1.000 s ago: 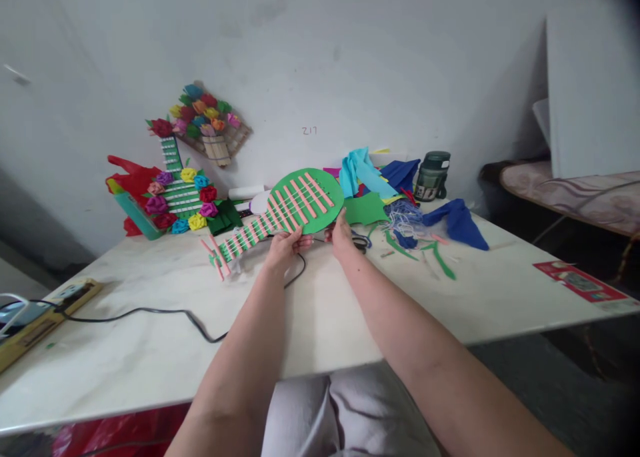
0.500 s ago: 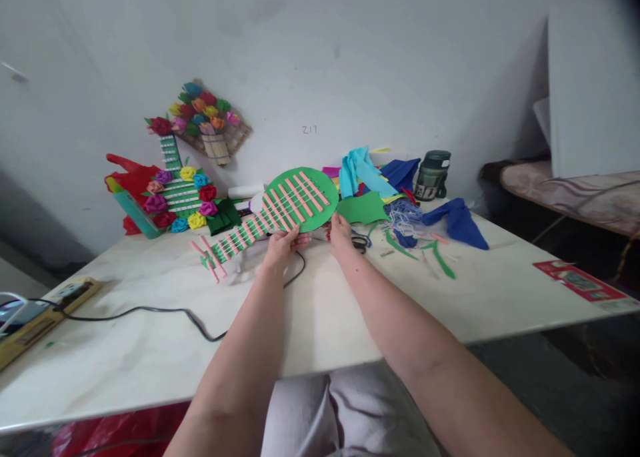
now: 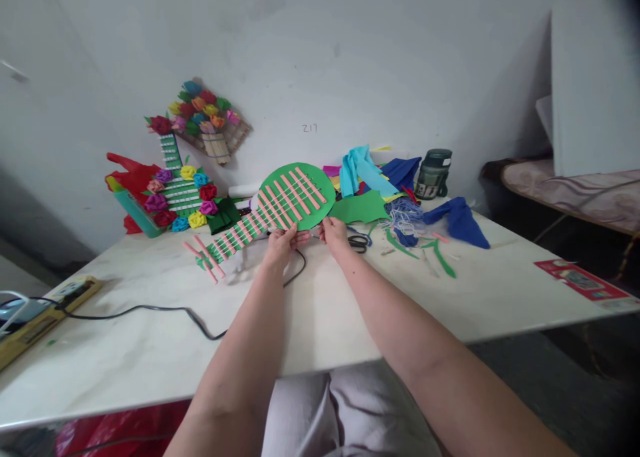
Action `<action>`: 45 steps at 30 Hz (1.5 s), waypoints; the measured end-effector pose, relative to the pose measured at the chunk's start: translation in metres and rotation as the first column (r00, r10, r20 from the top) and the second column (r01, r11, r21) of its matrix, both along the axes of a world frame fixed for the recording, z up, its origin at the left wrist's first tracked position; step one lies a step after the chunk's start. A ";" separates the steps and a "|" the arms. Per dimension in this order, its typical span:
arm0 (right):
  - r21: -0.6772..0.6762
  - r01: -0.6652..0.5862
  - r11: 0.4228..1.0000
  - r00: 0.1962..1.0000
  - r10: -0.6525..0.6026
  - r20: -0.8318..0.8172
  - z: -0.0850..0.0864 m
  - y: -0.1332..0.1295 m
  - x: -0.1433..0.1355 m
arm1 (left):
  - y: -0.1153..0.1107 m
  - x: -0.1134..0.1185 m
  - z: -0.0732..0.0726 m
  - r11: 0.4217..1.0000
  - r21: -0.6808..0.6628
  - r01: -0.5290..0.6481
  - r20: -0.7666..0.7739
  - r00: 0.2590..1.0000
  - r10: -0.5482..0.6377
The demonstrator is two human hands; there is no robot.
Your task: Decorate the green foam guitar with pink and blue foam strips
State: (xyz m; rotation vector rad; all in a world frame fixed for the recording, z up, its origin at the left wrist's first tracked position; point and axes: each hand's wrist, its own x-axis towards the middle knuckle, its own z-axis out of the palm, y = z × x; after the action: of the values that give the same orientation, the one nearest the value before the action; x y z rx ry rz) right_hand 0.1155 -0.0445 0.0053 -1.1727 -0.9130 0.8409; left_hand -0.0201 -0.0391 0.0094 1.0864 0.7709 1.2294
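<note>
A green paper guitar (image 3: 298,177) with pink strips across it and white strings along its neck is held above the table, its neck pointing down to the left. My left hand (image 3: 286,241) grips its lower edge where the neck meets the round body, thumb on the front. At the body's lower right edge, my right hand (image 3: 332,234) is closed on the rim. Behind that hand lie a sheet of green foam or paper (image 3: 361,207) and black-handled scissors (image 3: 358,243).
Left stands a flower-trimmed green guitar (image 3: 181,193) beside a teal glue bottle (image 3: 135,210). A black cord (image 3: 165,309) crosses the table from a power strip (image 3: 75,297). Right are tangled string (image 3: 404,215), blue paper (image 3: 464,223), green scraps (image 3: 444,260) and a dark bottle (image 3: 434,174).
The paper guitar has shifted slightly to the left and its body a little up. My right hand has moved a little left with it; my left hand is nearly still.
</note>
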 end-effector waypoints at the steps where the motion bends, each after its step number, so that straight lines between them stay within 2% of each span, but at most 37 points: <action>1: -0.001 -0.012 1.000 1.000 0.012 -0.017 0.001 -0.001 -0.001 | 0.000 0.000 0.000 1.000 0.000 -0.004 0.002 1.000 0.004; 6: -0.013 -0.033 0.999 0.997 0.032 -0.066 0.005 -0.005 -0.004 | 0.000 -0.001 0.000 1.000 0.000 -0.003 -0.002 1.000 0.003; 12: -0.070 -0.160 0.985 0.962 0.139 -0.235 0.011 -0.007 0.000 | 0.001 -0.004 0.001 1.000 0.012 -0.008 -0.001 1.000 0.009; 17: -0.030 -0.108 0.994 0.976 0.100 -0.195 0.005 -0.003 0.004 | 0.000 -0.004 0.002 1.000 0.019 0.002 -0.034 0.999 -0.001; 22: 0.047 -0.127 0.991 0.964 0.135 -0.228 -0.002 0.000 0.004 | 0.000 -0.005 0.002 1.000 0.022 0.017 -0.038 0.999 -0.017; 28: 0.077 -0.095 0.993 0.941 0.114 -0.319 0.005 -0.004 -0.001 | 0.001 -0.004 0.002 0.999 0.046 0.021 -0.031 0.999 -0.020; 32: 0.056 -0.087 0.995 0.924 0.101 -0.368 0.009 -0.008 -0.007 | -0.001 -0.003 0.000 1.000 -0.006 0.012 -0.116 0.993 -0.012; 35: 0.055 -0.094 0.994 0.933 0.107 -0.344 0.009 -0.011 -0.011 | 0.000 -0.003 -0.002 0.999 -0.036 0.025 -0.124 0.992 -0.029; 39: 0.048 -0.124 0.991 0.950 0.133 -0.281 0.008 -0.013 -0.013 | 0.003 -0.006 -0.004 0.998 -0.054 0.038 -0.052 0.998 -0.041; 42: 0.001 -0.191 0.982 0.952 0.185 -0.245 0.007 -0.012 -0.009 | 0.004 -0.008 -0.004 0.999 -0.050 0.013 -0.047 0.999 -0.015; 45: -0.041 -0.171 0.984 0.960 0.157 -0.231 0.007 -0.009 -0.001 | 0.004 -0.010 -0.005 0.999 -0.036 -0.005 -0.069 0.998 0.003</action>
State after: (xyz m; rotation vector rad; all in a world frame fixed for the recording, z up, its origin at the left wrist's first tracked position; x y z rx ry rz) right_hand 0.1141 -0.0536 0.0125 -1.0365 -0.8075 1.1198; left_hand -0.0300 -0.0352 0.0046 1.1020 0.8452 1.1821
